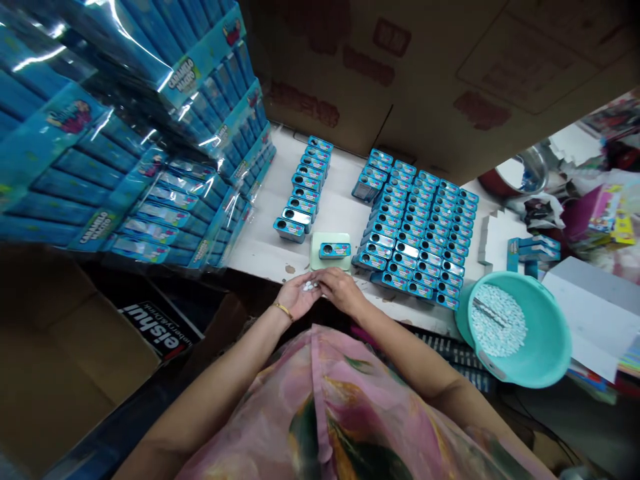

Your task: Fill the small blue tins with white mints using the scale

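My left hand (296, 297) is cupped palm up near the front edge of the table, with a few small white candies (310, 285) in it. My right hand (341, 291) reaches over the left palm, its fingers pinched together at the candies; what lies between the fingertips is hidden. Just beyond both hands, a small blue box (335, 250) with a dark round spot at one end lies on a pale green square plate (316, 241). To the right, a turquoise bucket (547, 333) holds many more white candies and a metal tool (490, 312).
Several blue boxes stand in a column (305, 193) at left and in a block of rows (410, 233) at right. Wrapped display packs (150, 133) are stacked on the left. A large carton (425, 80) closes off the back; an open carton (65, 360) sits lower left.
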`<move>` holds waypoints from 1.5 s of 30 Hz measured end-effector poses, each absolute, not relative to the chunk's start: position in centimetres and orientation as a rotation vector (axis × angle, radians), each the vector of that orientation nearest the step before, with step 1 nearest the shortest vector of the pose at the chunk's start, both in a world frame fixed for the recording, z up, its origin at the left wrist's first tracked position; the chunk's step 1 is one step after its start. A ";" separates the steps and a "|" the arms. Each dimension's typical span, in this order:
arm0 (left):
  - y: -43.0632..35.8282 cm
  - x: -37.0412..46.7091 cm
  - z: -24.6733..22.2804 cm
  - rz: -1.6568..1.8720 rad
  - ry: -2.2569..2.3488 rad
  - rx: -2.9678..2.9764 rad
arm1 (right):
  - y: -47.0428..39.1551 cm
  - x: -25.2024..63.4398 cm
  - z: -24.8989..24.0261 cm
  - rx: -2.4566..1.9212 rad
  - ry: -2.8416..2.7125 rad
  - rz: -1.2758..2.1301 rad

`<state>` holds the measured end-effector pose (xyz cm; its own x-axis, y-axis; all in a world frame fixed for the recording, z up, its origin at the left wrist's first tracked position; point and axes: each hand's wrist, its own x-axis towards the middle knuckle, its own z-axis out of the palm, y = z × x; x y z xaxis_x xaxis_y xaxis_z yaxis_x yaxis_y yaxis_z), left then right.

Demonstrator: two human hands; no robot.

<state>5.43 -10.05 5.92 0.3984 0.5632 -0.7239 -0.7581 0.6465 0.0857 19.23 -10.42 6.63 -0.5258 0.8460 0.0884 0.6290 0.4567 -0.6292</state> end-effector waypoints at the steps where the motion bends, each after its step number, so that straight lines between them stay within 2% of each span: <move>1: -9.5 5.5 6.1 0.870 0.801 -0.262 | -9.5 19.4 6.8 -1.273 -2.258 0.765; 8: -8.4 4.3 5.9 0.885 0.850 -0.197 | -5.1 20.5 6.4 -1.478 -2.103 0.667; 16: -11.9 -1.7 3.7 1.023 0.997 -0.393 | -7.0 24.9 6.2 -1.729 -1.743 0.571; 22: -14.1 -4.6 2.0 1.083 1.123 -0.503 | -7.1 26.0 5.8 -1.735 -1.893 0.487; 36: -13.5 -2.4 2.7 0.963 1.075 -0.440 | -5.6 19.3 6.5 -1.650 -2.481 0.450; 42: -7.7 -1.0 2.8 0.955 1.052 -0.377 | -3.7 10.8 4.8 -1.629 -2.592 0.414; 45: -4.5 -0.7 2.3 1.010 1.058 -0.353 | -2.2 10.3 4.2 -1.564 -2.628 0.358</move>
<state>-0.66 -4.55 2.29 0.1173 0.5156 -0.8488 -0.8238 0.5279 0.2068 10.26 -2.17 4.24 -0.4824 0.8736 -0.0643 0.8590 0.4575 -0.2299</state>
